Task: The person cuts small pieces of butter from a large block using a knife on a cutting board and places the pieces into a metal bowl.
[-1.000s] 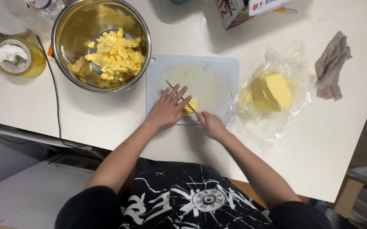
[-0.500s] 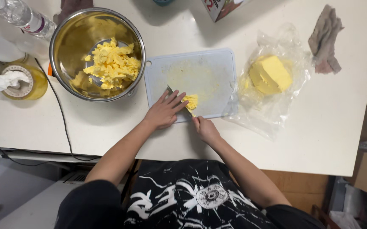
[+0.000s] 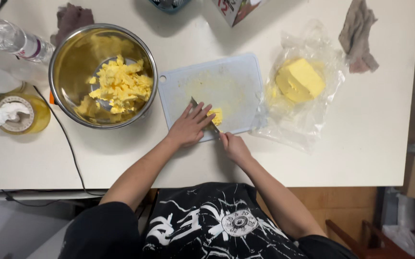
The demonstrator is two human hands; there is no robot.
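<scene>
On the cutting board, the left hand is laid flat, fingers spread and released over the knife blade beside a small butter piece. The knife handle is clenched in the right hand at the board's near edge. Further out on the worktop are seen a bowl of cut butter and a butter block on plastic wrap.

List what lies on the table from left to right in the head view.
Yellow jar with tissue → metal bowl of butter pieces → left hand → right hand → butter block on plastic wrap → grey rag.
</scene>
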